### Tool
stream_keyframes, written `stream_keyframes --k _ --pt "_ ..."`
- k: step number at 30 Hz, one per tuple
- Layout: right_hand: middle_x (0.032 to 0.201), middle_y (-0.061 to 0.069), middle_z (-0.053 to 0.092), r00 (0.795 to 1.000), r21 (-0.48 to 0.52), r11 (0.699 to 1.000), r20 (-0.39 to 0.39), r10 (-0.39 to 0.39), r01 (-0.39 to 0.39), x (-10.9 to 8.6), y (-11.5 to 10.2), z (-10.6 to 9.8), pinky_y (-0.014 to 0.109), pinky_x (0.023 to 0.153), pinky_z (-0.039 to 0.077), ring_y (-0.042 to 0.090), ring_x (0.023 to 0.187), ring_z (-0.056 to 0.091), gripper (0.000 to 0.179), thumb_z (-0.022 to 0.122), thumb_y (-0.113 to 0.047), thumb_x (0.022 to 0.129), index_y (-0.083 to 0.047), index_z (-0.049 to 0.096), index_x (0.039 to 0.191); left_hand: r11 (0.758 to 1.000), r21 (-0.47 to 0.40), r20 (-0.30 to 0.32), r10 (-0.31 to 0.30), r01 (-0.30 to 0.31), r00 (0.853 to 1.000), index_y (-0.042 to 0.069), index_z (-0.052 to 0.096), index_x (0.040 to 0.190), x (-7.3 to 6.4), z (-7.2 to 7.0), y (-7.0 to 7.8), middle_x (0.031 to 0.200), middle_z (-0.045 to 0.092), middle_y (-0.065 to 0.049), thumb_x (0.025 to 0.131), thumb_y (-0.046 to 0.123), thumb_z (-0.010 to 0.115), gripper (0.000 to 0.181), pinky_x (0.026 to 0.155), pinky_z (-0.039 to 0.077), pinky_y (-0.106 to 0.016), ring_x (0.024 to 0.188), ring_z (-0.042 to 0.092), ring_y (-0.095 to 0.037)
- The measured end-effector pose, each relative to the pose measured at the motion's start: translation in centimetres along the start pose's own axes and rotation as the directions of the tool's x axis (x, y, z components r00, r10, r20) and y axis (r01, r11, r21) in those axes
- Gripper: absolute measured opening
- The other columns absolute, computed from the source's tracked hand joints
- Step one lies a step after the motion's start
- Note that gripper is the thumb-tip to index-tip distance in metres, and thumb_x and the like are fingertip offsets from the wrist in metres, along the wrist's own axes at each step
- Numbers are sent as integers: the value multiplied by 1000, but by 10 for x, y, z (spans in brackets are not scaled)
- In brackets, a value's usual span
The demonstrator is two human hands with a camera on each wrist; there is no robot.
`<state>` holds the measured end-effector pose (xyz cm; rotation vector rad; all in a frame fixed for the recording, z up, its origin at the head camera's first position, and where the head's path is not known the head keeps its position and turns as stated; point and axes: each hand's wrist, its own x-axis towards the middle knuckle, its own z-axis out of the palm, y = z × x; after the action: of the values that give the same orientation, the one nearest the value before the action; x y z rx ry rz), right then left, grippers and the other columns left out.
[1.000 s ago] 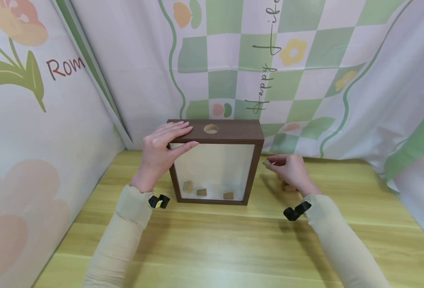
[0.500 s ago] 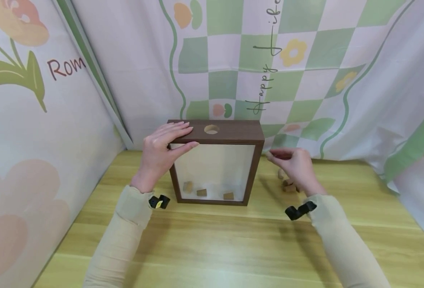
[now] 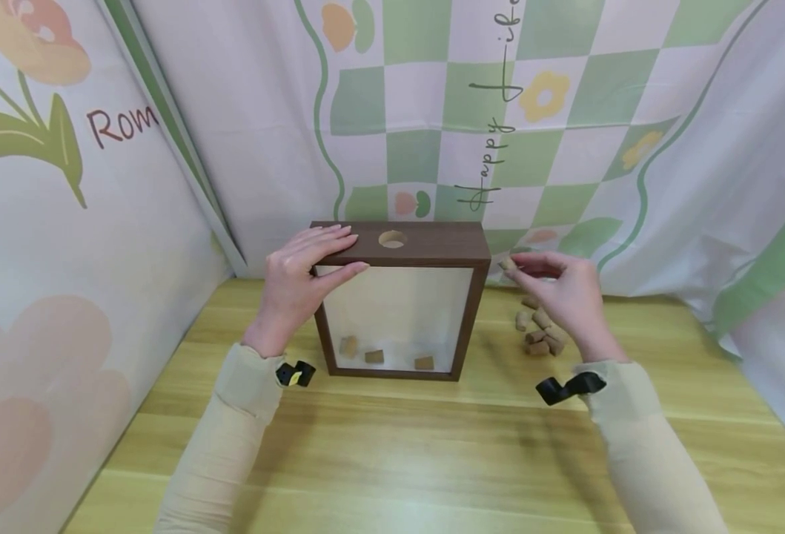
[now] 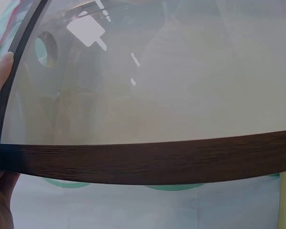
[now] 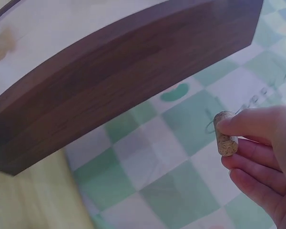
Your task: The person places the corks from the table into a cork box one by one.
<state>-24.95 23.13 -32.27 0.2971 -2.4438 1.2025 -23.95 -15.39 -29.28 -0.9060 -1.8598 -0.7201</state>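
Observation:
A dark brown wooden box [image 3: 432,243] with a clear front panel [image 3: 399,311] and a round hole [image 3: 393,239] in its top stands upright on the table. My left hand [image 3: 295,274] holds its upper left corner, fingers over the top and thumb along the front edge. Between the right thumb and fingers is a small cork [image 5: 225,133]; the right hand [image 3: 562,289] pinches it just right of the box's upper right corner, apart from the wood. Inside the box, a few corks [image 3: 374,357] lie at the bottom.
Several loose corks [image 3: 537,347] lie in a pile right of the box, below the right hand. The light wood table [image 3: 392,452] stretches in front. A patterned curtain [image 3: 485,156] hangs close behind the box, and another patterned cloth [image 3: 38,297] hangs at the left.
My right hand has risen and shifted a little to the right with the cork, uncovering more of the cork pile. The left hand and the box have stayed in place.

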Motion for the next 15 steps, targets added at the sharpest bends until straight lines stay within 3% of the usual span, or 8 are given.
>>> stream_keyframes --k 15 --pt "105 5 76 982 98 986 -146 -118 133 6 -30 -17 16 86 53 4 87 68 24 82 -13 89 -4 78 111 1000 -8 -4 4 -4 1000 4 78 114 0 0 -1 116 73 -11 78 23 91 43 106 48 -39 113 68 -25"
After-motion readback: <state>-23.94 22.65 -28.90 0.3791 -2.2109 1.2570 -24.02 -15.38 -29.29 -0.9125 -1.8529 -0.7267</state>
